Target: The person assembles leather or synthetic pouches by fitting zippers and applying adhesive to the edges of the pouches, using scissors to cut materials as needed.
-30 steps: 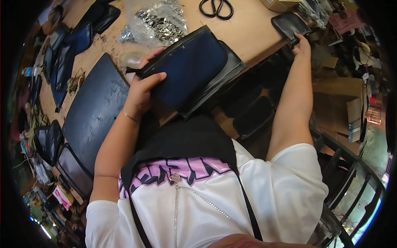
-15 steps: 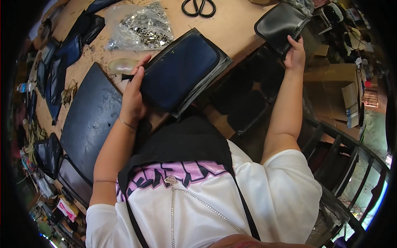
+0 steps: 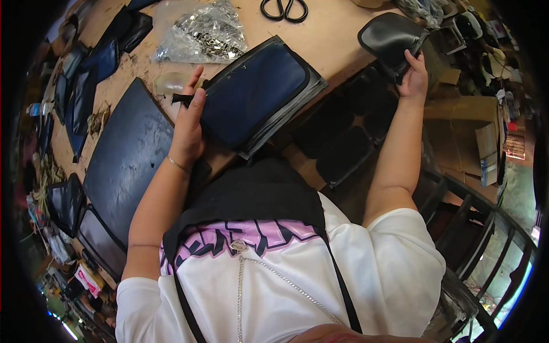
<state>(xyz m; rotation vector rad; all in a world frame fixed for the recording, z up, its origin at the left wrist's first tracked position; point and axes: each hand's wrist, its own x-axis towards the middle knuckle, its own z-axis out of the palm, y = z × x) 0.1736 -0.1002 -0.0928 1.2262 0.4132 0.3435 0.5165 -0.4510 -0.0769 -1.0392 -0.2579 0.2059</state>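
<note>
A stack of dark blue and black flat pieces (image 3: pixel 254 94) lies tilted at the table's edge, in the middle of the view. Beside its left edge is my left hand (image 3: pixel 191 120), fingers apart and pointing up, with a small black strip (image 3: pixel 182 98) by the thumb and fingers. Out to the right, my right hand (image 3: pixel 413 77) grips the lower edge of a black rounded piece (image 3: pixel 389 35) between thumb and fingers.
Black-handled scissors (image 3: pixel 284 10) and a clear bag of small metal parts (image 3: pixel 203 34) lie on the table (image 3: pixel 329 28). A large dark panel (image 3: pixel 128 163) stands at the left. Cardboard (image 3: pixel 457 123) and a black rack (image 3: pixel 474 206) are at the right.
The view has shifted slightly, so the table things appear a little further right. My left fingers have spread a bit beside the stack. My right hand still holds the black piece.
</note>
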